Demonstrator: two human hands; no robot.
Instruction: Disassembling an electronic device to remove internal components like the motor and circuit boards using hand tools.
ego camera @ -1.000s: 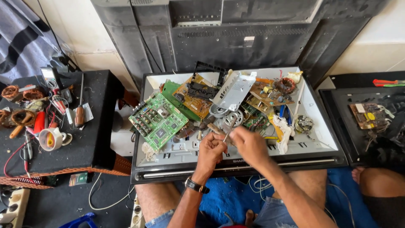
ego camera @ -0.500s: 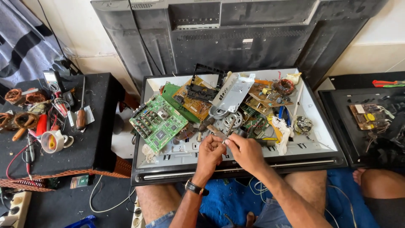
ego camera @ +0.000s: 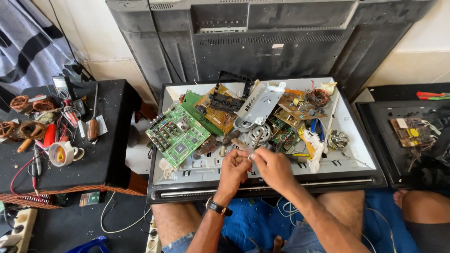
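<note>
Over the white tray [ego camera: 187, 171], left hand [ego camera: 233, 169] and right hand [ego camera: 272, 167], both grips clamped on a thin metal rod [ego camera: 256, 142]

Single head view, looking steeply down from above, near hands [ego camera: 255, 168], over lap-held tray [ego camera: 361, 157].

Crowded panel, open strip along its near edge

Both hands [ego camera: 255, 166] are working over the near strip of the flat screen panel [ego camera: 356, 161], where bare white surface is leaving room to pass. Behind them, a green circuit board [ego camera: 178, 135], a brown circuit board [ego camera: 220, 110], a grey metal bracket [ego camera: 261, 102] and loose wiring are piling up and blocking the middle. The upright television back cover [ego camera: 262, 42] is closing off the far side. The left tabletop [ego camera: 112, 154] is carrying a screwdriver [ego camera: 93, 126] and tape roll [ego camera: 61, 153].
</note>
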